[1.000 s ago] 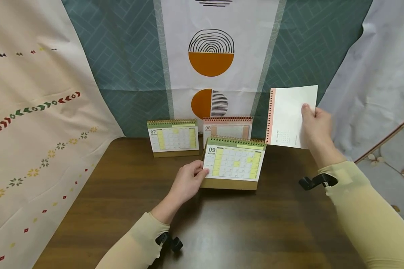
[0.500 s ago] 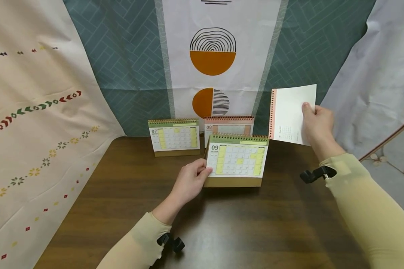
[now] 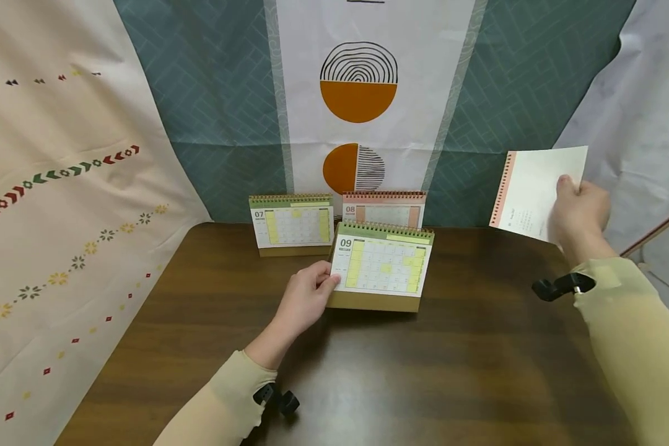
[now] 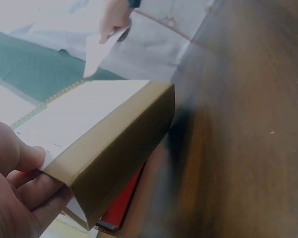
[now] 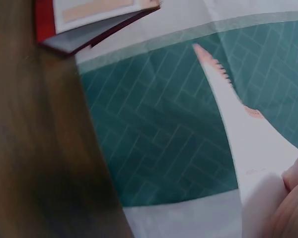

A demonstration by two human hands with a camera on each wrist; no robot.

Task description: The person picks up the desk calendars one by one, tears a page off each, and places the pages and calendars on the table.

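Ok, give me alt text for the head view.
The left hand grips the 09 desk calendar on a brown table; the right hand holds a torn-off page in the air. Calendars 07 and 08 stand behind.

On the counter in front of you, the 09 calendar stands nearest with your left hand at its left edge, the 07 calendar behind-left, the 08 calendar directly behind, and your right hand holds the loose sheet off right.
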